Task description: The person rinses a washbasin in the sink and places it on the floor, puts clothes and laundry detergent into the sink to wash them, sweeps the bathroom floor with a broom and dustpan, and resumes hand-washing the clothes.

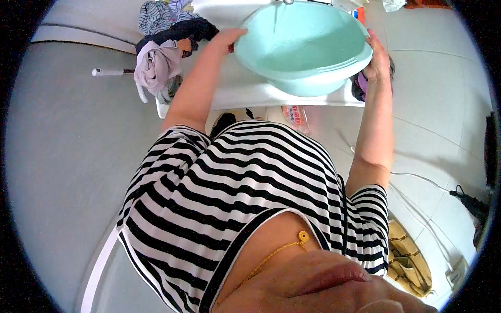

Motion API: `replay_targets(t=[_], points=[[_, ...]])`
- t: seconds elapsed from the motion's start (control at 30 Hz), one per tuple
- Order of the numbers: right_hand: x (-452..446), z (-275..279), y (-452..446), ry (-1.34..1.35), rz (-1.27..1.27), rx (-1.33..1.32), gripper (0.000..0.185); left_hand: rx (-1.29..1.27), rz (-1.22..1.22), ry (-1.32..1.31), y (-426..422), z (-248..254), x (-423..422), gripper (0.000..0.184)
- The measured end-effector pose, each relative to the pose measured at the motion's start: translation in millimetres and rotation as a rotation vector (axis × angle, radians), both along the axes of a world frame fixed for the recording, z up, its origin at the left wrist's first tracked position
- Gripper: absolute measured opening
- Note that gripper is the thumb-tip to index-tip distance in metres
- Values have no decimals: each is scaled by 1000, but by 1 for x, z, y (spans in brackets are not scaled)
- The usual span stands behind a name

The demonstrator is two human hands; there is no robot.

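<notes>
A: Nearest to the eye?

B: A gold necklace point(303, 237) with a round pendant, then a black-and-white striped T-shirt point(250, 172). Beyond the sleeves, bare forearms stretched forward, one to each side.

A: And at the ends of those?

B: Left hand point(227, 39) at one side of a mint-green plastic basin point(308, 84), right hand point(379, 60) at the opposite side. Probably for balance — a wide vessel, hard to steady from one side alone.

A: Fingers loose or tight?

B: Clamped on the basin's rim at both sides, by the look of it. Right fingers at the lip and along the outside, some hidden. Left fingertips mostly out of sight; cannot tell their exact spread.

A: Where exactly, the basin?

B: Straight ahead, over a white sink point(240, 95), mouth upward, just below a metal tap point(288, 2). Presumably there for the tap's sake. Cannot tell about full rest or partial lift. Under the tap, a thin streak, perhaps water.

A: Alongside?

B: To the left, a pale pink garment point(159, 65), a dark garment point(182, 31) and a striped cloth point(154, 17), bunched together — likely to leave room for the basin. Near the right wrist, a purple-and-black cloth point(360, 86).

A: Lowest and farthest?

B: Below the sink edge, a red-and-white packet point(296, 118); off right, pale floor tiles point(433, 94).
</notes>
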State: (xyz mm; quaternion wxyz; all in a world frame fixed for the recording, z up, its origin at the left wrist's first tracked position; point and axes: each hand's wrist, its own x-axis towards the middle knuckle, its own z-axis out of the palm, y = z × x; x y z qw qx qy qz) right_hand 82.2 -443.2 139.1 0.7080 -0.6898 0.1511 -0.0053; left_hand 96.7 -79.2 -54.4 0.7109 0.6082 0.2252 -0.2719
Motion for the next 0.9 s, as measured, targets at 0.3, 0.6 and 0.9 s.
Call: replay_targets(t=[0.3,0.6,0.9], points=[[-39,-71,-50,331,-177,295,42,-161,193,-205,0,77,-2,38],[-56,-118,53,263,247,280,50,-86,318,-646,84,181,-111,40],[-22,-156,54,277,276,35,51,69,118,-635,25,232,-87,39]])
